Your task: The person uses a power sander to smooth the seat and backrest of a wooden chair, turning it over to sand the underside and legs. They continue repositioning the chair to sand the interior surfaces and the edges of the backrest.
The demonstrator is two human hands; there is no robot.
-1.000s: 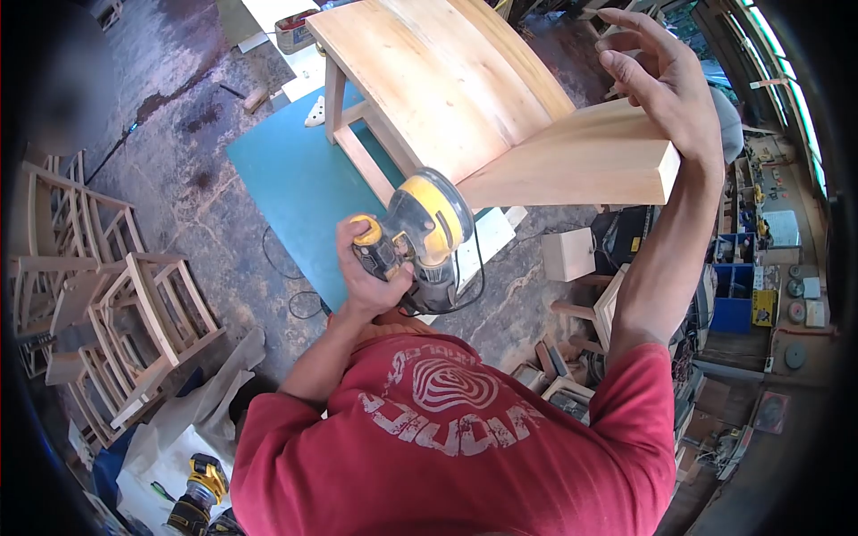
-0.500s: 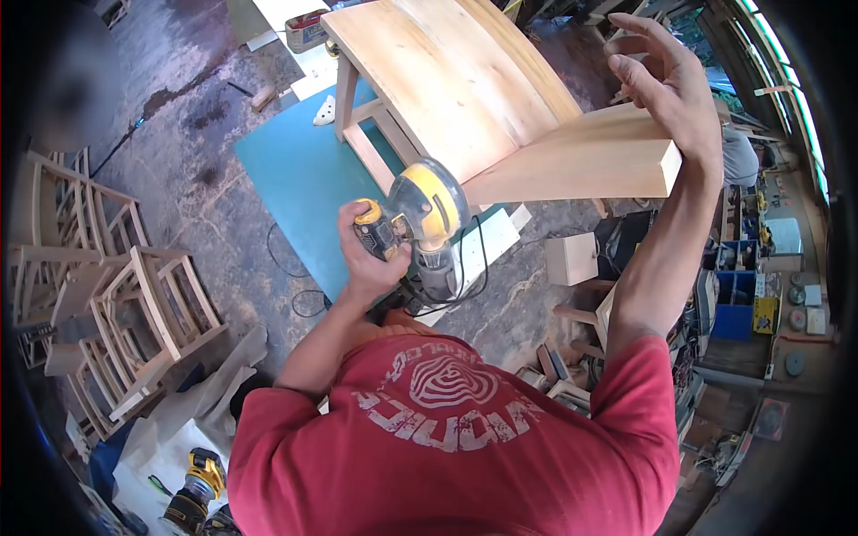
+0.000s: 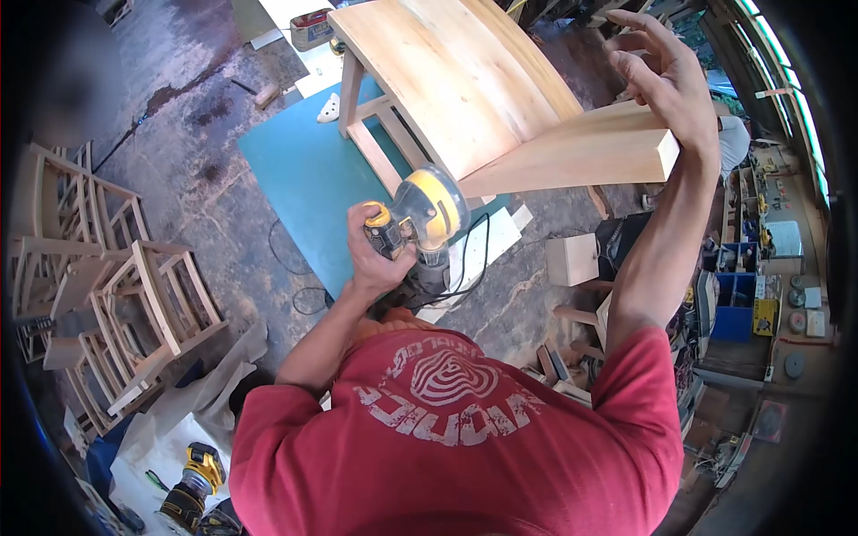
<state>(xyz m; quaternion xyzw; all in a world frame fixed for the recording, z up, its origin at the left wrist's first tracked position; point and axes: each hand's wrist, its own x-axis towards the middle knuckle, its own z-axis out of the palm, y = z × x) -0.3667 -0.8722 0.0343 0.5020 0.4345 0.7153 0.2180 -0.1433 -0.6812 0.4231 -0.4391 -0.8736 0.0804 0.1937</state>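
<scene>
My left hand [image 3: 374,259] is wrapped round the black and yellow handle of a power sander [image 3: 436,207], which has a rounded, partly clear housing. The sander is beside the near corner of a pale wooden piece of furniture [image 3: 456,80] with a broad curved panel. From that corner a thick wooden board [image 3: 572,159] extends to the right. My right hand [image 3: 666,80] is raised at the board's far end, fingers loosely bent and apart, holding nothing. Its wrist overlaps the board's end in this view.
Below the furniture lies a teal board [image 3: 286,161], with a white perforated pad [image 3: 329,108] on it. Wooden chair frames [image 3: 147,295] are stacked at left. Another yellow power tool [image 3: 201,473] rests at lower left. A black cord [image 3: 483,259] loops by the sander. Shelves of tools line the right.
The sander and my left hand have shifted slightly right in view. The furniture has also shifted a little, and the board's end sits slightly higher. My right hand stays raised.
</scene>
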